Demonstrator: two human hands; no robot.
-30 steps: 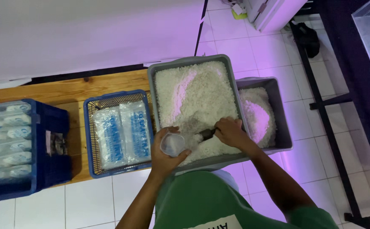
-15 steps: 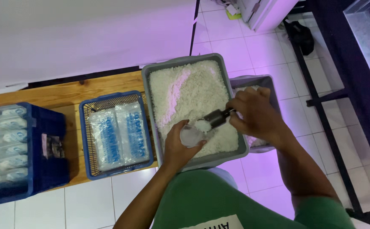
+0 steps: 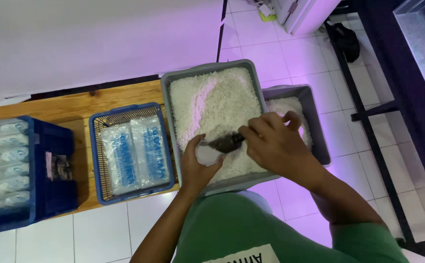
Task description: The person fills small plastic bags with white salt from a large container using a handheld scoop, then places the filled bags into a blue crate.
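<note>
Now my right hand is curled shut around the handle of a dark scoop, fingers wrapped over the top so the bowl end points left toward my other hand. My left hand is cupped around a small clear bag, thumb and fingers pinching its mouth so it stays open and upright just under the scoop's lip; I hold the two touching, or very nearly, so that whatever falls lands in the bag or back in the tub. Both hands sit low over the near end of the big grey tub, which is heaped with white grains, so a short dip fills the scoop. Behind my right hand a second grey tub stands against the first, also holding white grains, though my hand hides part of it. To the left, on the wooden bench, a blue wire basket holds flat clear packets lying side by side, close to my left hand. Further left a dark blue crate holds more packets, stacked. My green shirt fills the bottom of the view, over the white tiled floor.
</note>
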